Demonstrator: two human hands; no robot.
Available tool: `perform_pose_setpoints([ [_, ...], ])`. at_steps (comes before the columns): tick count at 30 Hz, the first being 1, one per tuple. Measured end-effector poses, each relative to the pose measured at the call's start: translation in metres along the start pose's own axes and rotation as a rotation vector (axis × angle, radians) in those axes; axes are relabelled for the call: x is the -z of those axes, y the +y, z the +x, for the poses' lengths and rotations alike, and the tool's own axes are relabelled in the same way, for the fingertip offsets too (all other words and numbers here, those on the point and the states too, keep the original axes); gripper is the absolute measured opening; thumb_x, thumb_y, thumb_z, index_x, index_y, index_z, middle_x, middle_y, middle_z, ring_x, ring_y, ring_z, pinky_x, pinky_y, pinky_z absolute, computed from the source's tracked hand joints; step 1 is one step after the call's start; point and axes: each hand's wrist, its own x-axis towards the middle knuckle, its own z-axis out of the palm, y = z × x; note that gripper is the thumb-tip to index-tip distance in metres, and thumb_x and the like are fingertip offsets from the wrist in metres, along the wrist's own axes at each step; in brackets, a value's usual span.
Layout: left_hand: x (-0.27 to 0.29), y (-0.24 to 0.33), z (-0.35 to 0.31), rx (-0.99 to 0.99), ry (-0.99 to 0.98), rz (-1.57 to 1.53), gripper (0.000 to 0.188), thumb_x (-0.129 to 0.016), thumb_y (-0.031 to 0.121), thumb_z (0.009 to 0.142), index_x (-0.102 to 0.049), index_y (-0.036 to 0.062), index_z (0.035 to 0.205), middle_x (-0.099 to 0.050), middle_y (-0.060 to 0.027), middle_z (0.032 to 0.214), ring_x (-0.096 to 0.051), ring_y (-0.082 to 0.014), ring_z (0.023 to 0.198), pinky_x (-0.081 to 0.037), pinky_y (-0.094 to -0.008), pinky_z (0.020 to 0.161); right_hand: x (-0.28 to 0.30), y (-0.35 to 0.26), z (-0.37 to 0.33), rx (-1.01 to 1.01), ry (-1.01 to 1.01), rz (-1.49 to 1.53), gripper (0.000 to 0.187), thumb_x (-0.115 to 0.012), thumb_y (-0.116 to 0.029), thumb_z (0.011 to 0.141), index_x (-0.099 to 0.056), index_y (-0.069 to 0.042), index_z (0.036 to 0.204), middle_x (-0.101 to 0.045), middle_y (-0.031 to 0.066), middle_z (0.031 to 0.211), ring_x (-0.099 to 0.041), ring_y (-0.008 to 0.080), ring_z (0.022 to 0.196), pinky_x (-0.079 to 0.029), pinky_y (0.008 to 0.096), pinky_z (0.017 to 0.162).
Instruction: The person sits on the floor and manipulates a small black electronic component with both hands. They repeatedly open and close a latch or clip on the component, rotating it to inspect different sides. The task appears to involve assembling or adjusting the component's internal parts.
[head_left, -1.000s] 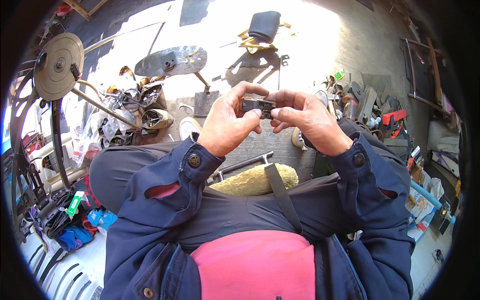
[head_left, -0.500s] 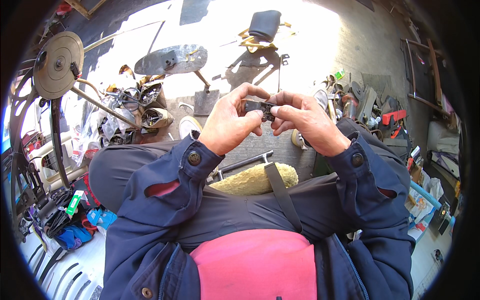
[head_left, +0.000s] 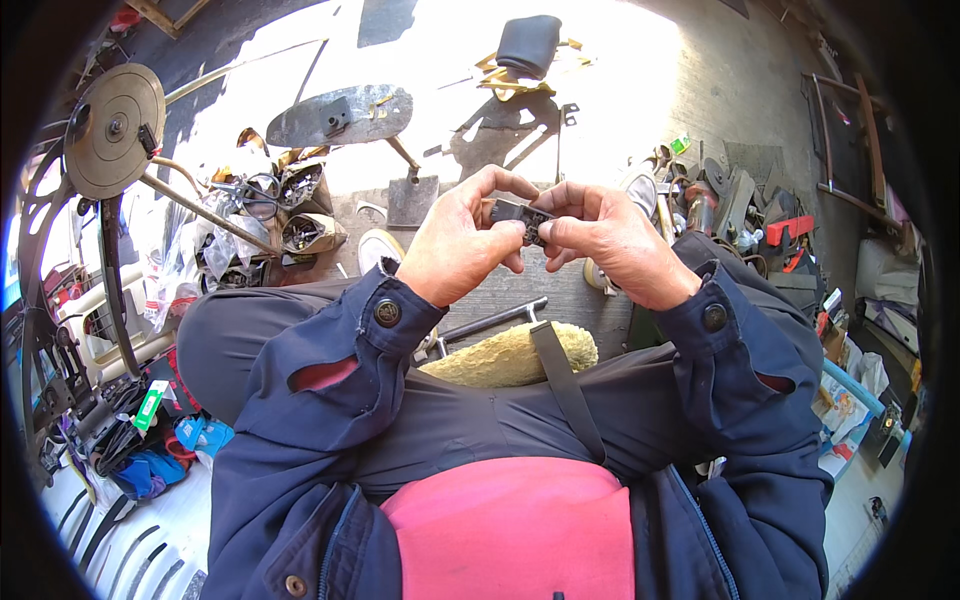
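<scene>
Both my hands meet above my lap around a small black part [head_left: 512, 212], blocky, with small openings or ridges on its face; its exact kind is not clear. My left hand [head_left: 458, 240] pinches its left end between thumb and bent forefinger. At the right end, the thumb and fingertips of my right hand [head_left: 615, 240] close on the same part. My fingers cover some of its edges. Below the hands, a yellow fleecy pad [head_left: 510, 357] with a black strap [head_left: 565, 390] across it lies by my lap.
A pedestal with a round metal disc [head_left: 115, 130] rises at left. Ahead stand an oval-topped metal stand [head_left: 345, 115] and a black-seated stool [head_left: 528, 47]. Open bags of parts [head_left: 310, 230] sit left of my shoe; tools and a red piece [head_left: 790, 230] crowd the right.
The black part has turned slightly between my fingers, and my right thumb has shifted a little on it. Both hands stay in nearly the same place.
</scene>
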Motion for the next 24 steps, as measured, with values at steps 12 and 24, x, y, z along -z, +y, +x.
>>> perform_pose_setpoints([
  [12, 0.0002, 0.0023, 0.0008, 0.018, -0.004, -0.044, 0.036, -0.063, -0.002, 0.092, -0.061, -0.0041, 0.127, -0.072, -0.0102, 0.095, -0.071, -0.0116, 0.075, -0.062, -0.0276, 0.067, -0.0011, -0.0006, -0.0007, -0.018, 0.022, 0.042, 0.031, -0.065, -0.011, 0.104, -0.064, 0.004, 0.131, -0.07, 0.0086, 0.108, -0.073, 0.0151, 0.089, -0.062, 0.0301, 0.085],
  [24, 0.0014, 0.0005, 0.0022, 0.004, -0.02, -0.057, 0.032, -0.062, -0.002, 0.092, -0.062, -0.0039, 0.124, -0.072, -0.0098, 0.101, -0.07, -0.0107, 0.076, -0.064, -0.0275, 0.069, -0.001, -0.0018, -0.0008, -0.011, 0.028, 0.055, 0.033, -0.067, -0.01, 0.102, -0.064, 0.006, 0.131, -0.071, 0.0092, 0.11, -0.073, 0.0149, 0.089, -0.062, 0.0314, 0.086],
])
